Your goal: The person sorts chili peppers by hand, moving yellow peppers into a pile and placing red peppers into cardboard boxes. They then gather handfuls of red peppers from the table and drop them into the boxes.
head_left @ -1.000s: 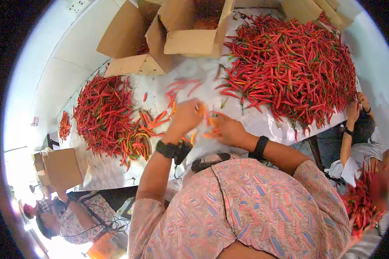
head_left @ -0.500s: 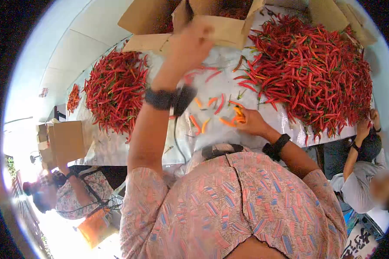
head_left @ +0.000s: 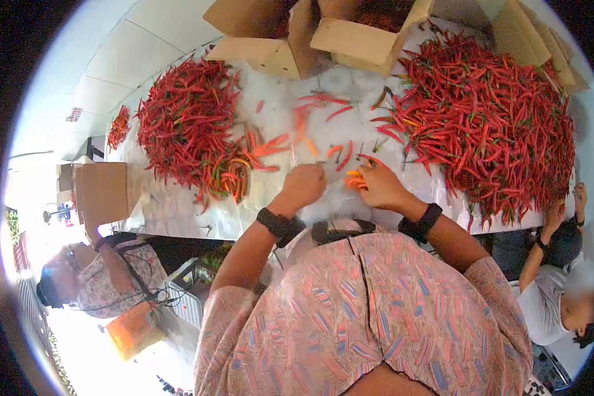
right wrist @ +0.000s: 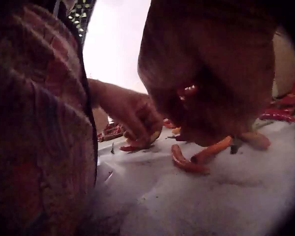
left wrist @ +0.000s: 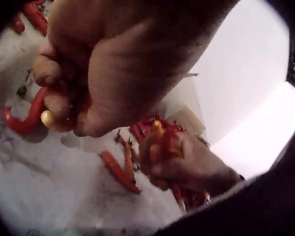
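Head view first: both hands low at the near edge of the tabletop (head_left: 178, 218), close together, nearly touching. Left hand (head_left: 303, 187) curled into a fist, knuckles up, no telling from up here what's inside it. Right hand (head_left: 381, 187) curled as well, pinching a small bunch of orange chillies (head_left: 355, 179), tips poking out toward the left hand. Black wristbands (head_left: 280, 224) on both arms. Big heap (head_left: 488, 125) of red chillies off to the right, smaller heap (head_left: 188, 125) to the left, loose chillies (head_left: 323, 112) scattered on the white cover between them. Cardboard boxes (head_left: 277, 46) along the far edge, flaps open.

Left wrist view: way clearer on the left hand. Fingers bent tight, with a red chilli (left wrist: 27, 118) caught between fingertips and thumb, its curved end hanging down just above the tabletop. Right hand a little way behind, wrapped round the orange chillies, several sticking up out of the grip. A few loose chillies flat on the tabletop between the two hands.

Right wrist view: mostly the underside of the right hand, very close and dark, fingers folded in, a bit of orange peeking out from the palm. Two or so orange pods right beneath it on the tabletop; hard to say whether touching the fingers. Left hand further back, fingertips down at the tabletop. Patterned shirt (right wrist: 34, 137) filling the left side.
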Available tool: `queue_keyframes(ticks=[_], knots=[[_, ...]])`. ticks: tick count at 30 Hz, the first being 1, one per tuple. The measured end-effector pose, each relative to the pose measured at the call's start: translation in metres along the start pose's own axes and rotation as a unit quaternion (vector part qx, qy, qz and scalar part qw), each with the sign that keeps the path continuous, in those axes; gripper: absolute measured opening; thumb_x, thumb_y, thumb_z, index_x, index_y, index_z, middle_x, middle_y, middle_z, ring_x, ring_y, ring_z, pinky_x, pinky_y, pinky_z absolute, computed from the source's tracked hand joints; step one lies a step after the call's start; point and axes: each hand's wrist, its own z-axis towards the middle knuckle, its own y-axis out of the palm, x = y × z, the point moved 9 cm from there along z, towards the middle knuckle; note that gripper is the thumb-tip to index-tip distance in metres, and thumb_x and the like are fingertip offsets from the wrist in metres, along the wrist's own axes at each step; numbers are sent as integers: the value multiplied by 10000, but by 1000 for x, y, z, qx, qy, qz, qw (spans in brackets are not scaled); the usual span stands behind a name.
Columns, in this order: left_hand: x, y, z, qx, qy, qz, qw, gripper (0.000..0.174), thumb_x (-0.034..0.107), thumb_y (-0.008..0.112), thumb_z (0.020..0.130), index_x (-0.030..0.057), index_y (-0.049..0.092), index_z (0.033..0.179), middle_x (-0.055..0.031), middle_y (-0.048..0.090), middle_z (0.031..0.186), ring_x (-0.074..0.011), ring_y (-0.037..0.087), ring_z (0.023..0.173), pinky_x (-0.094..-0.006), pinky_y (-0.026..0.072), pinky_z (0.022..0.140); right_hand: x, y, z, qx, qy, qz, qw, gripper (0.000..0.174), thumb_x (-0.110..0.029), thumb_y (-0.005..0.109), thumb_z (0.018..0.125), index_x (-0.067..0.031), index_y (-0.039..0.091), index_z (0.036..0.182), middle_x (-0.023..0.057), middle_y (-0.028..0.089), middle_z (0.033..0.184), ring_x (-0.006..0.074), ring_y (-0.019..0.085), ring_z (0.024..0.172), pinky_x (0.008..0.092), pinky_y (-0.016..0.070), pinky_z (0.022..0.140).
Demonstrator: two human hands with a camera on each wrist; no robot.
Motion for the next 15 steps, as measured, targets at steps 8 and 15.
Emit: queue_keyframes(ticks=[8, 15], knots=[[-23, -36, 41, 80, 33, 87, 992, 101, 91, 520, 720, 47, 559, 802, -176, 578, 781, -341, 589, 720, -436, 473, 594, 4, 34, 5, -151, 94, -72, 981, 210, -168, 449, 799, -195, 625, 909, 101, 621, 911, 280, 606, 795, 447, 474, 723], [-4, -41, 56, 63, 76, -3, 995, 208, 203, 473, 805, 20, 546, 740, -185, 563, 705, -363, 581, 649, -453, 465, 589, 46, 14, -5, -37, 154, 246, 956, 110, -142, 534, 754, -123, 587, 849, 64, 604, 720, 182, 578, 622, 360, 463, 554]])
